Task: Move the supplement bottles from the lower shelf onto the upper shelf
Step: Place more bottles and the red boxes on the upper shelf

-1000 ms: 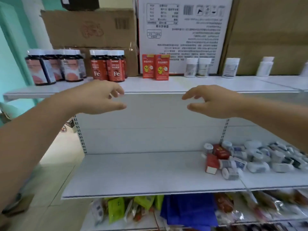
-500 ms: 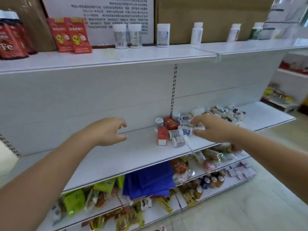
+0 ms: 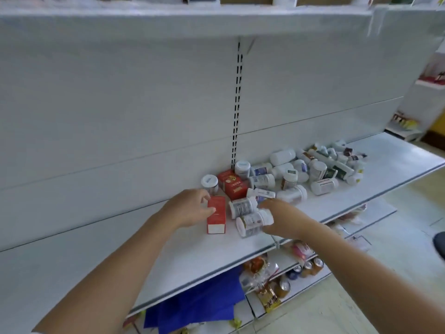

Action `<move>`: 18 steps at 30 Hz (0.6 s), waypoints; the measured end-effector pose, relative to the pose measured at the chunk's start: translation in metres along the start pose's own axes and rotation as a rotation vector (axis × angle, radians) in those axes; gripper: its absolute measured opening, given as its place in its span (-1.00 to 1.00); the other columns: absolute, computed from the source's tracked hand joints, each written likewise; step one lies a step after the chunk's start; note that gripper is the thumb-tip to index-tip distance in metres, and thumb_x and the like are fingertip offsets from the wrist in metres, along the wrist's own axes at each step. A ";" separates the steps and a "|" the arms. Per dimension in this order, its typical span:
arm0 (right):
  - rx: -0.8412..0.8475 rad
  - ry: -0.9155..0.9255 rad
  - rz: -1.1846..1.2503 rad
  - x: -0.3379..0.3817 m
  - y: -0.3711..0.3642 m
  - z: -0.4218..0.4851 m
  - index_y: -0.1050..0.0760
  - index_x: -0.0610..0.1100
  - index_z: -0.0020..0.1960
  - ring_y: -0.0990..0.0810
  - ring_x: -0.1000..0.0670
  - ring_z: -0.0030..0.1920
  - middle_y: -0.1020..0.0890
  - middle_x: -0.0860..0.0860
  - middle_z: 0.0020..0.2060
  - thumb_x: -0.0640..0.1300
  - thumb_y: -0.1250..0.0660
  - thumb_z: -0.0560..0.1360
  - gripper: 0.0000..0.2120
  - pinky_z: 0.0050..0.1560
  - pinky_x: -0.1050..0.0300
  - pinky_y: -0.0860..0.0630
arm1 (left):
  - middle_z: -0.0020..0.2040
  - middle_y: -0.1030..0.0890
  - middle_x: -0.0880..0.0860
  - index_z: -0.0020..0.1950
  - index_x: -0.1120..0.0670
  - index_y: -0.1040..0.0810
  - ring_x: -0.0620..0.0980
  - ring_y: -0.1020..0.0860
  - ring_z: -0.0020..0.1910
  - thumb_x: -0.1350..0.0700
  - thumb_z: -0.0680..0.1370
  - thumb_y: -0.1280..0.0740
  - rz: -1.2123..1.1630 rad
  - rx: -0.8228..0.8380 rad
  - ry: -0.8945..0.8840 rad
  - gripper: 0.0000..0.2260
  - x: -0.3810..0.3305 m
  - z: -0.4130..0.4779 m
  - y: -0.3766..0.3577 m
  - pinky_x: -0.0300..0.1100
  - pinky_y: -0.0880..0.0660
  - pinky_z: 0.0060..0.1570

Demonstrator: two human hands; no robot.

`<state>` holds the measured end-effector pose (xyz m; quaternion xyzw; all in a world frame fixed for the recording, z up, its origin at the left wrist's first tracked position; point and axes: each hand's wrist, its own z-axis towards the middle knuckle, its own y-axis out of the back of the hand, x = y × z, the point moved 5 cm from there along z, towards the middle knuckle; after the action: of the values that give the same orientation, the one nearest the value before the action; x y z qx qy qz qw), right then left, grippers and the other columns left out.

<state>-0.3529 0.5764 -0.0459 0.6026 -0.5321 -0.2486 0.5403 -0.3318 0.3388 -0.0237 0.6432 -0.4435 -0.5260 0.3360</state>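
Head cam: down at the lower shelf [image 3: 192, 256] again, left hand [image 3: 190, 208] is pinching a red box [image 3: 216, 214], right hand [image 3: 281, 219] is gripping a toppled bottle [image 3: 251, 222], next pickup starting.

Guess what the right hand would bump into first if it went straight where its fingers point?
Most likely the white bottle lying on its side on the lower shelf. The right hand is spread toward its cap end, so close it may be touching.
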 end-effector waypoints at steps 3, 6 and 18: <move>0.017 0.106 -0.137 -0.014 -0.020 0.032 -0.29 0.00 0.44 -0.38 -0.07 0.36 -0.39 0.01 0.38 -0.04 -0.42 0.40 -0.35 0.35 0.02 -0.36 | 0.15 -0.60 0.02 0.26 0.04 -0.51 0.01 -0.57 0.08 -0.15 0.51 -0.35 -0.010 0.006 0.057 -0.60 -0.001 0.041 -0.027 -0.07 -0.51 0.10; -0.010 0.215 -0.232 -0.024 -0.037 0.054 -0.33 0.03 0.40 -0.44 -0.02 0.30 -0.44 0.05 0.31 0.00 -0.44 0.38 -0.37 0.33 0.05 -0.40 | 0.09 -0.61 0.07 0.24 0.10 -0.45 0.04 -0.59 0.02 -0.20 0.45 -0.39 -0.055 -0.032 0.123 -0.49 -0.001 0.064 -0.052 -0.05 -0.54 0.00; -0.083 0.109 1.020 -0.015 0.032 0.006 -0.42 -0.10 0.25 -0.64 -0.06 0.07 -0.64 -0.08 0.07 -0.11 -0.54 0.35 -0.47 0.18 -0.04 -0.56 | -0.03 -0.62 -0.03 0.18 -0.02 -0.44 -0.08 -0.62 -0.13 0.05 0.55 -0.32 -0.885 -0.234 0.204 -0.78 -0.032 0.005 -0.016 -0.21 -0.49 -0.22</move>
<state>-0.3745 0.5924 -0.0221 0.2565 -0.7191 0.0574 0.6432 -0.3351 0.3746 -0.0271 0.7768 -0.0290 -0.5992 0.1915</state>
